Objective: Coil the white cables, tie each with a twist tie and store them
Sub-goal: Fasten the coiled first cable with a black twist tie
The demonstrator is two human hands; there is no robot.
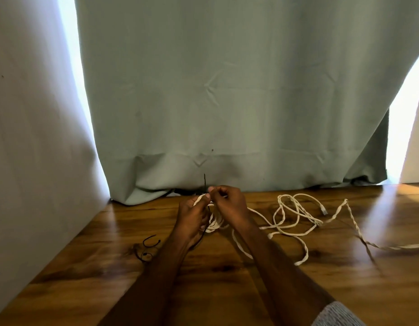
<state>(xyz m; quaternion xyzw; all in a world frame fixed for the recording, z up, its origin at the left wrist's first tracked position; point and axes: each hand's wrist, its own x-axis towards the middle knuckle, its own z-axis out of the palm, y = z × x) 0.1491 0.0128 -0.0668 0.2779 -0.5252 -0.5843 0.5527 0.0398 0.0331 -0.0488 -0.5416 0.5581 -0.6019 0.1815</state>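
White cable, wound into a small coil (214, 222), sits between the two hands just above the worktop (227, 290), in front of the hem of the green curtain (227, 102). The left hand (192, 217) curls round the coil's left side; the right hand (227, 203) pinches a dark twist tie (204, 183) at the coil's top, one end of the tie sticking up against the curtain.

The step in hand looks like tying this coil. Next, the tie's two ends likely need crossing and twisting tight while the left hand keeps the loops from springing apart.

Right of the coil, more white cables (297, 215) sprawl loose and tangled, not yet coiled. Left of the coil lie spare dark ties (149, 245). The worktop is glossy brown wood; pale walls and bright daylight flank the curtain.
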